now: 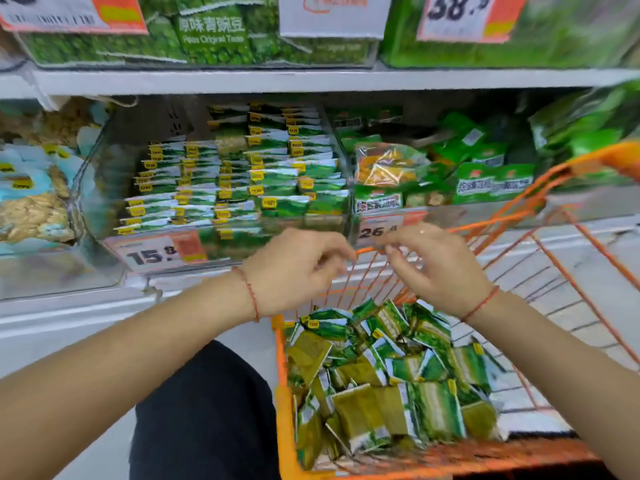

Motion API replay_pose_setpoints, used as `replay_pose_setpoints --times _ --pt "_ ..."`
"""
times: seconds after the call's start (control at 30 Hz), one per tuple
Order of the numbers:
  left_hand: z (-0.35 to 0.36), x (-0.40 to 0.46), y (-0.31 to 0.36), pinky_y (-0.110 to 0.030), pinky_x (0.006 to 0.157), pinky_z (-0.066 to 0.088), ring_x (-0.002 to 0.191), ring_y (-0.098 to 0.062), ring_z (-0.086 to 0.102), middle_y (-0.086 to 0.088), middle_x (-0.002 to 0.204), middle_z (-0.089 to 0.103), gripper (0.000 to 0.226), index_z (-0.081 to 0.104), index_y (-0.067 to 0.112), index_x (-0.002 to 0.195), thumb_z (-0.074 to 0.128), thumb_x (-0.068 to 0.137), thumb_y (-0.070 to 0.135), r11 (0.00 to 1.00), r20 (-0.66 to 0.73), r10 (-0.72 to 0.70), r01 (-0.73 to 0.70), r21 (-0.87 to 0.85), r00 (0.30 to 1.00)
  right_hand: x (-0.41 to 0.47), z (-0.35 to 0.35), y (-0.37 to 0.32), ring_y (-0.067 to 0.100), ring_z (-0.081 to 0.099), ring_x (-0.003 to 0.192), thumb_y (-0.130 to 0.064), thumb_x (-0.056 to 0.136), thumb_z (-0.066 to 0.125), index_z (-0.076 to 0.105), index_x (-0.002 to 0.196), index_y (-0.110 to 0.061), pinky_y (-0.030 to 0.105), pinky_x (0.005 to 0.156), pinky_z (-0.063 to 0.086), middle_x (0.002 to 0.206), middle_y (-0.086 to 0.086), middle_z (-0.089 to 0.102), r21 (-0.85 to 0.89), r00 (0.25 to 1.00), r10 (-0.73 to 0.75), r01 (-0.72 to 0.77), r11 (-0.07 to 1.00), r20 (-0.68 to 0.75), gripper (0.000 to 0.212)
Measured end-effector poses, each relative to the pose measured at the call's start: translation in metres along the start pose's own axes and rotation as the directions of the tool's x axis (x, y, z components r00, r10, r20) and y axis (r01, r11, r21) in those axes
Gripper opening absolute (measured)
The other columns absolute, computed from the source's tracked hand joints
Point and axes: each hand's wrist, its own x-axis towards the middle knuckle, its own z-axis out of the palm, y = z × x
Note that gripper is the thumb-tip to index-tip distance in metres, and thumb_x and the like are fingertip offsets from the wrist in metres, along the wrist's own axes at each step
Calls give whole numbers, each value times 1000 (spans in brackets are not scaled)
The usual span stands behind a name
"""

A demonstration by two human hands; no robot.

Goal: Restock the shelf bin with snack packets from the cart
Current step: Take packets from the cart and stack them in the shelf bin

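Above the cart, both hands, left and right, are hovering loosely curled and holding nothing, packets lying heaped directly below them, the bin sitting ahead-left.

Shop, price tags, stocked shelves

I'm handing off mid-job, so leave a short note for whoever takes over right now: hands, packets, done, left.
Left hand: over the cart's front rim, fingers loosely curled, holding nothing.
Right hand: beside it, also holding nothing.
Orange cart: a loose heap of green snack packets remains.
Shelf bin, tagged 15.8: rows of matching packets stand in it, thinner at the left rear.
Left: keep moving packets from cart to bin.
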Motion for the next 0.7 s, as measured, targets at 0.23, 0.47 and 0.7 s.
replay_pose_setpoints --times 0.23,0.47,0.7 --pt "72 8 18 -27 46 37 51 -19 38 -5 63 39 5 56 4 83 52 86 2 771 702 -415 -186 609 579 -48 18 16 27 59 106 -31 94 50 52 130 -20 36 85 50 118 6 62 -401 515 399 -114 909 759 38" --pt "108 11 1 -28 55 43 70 -24 48 -8 98 55 46 49 6 134 58 89 9 662 697 -496 -294 689 518 -80 29 32 32 53 118 -46 81 70 45 138 -8 42 97 47 136 13 51 -409 19 415 -137 902 909 73" --pt "99 14 1 -27 58 36 49 -15 32 -3 59 36 19 64 0 96 46 92 -2 754 689 -406 -205 624 600 -76 34 13 28 54 116 -32 86 69 55 129 -3 36 93 46 132 8 55 -283 72 318 -305 909 945 53"
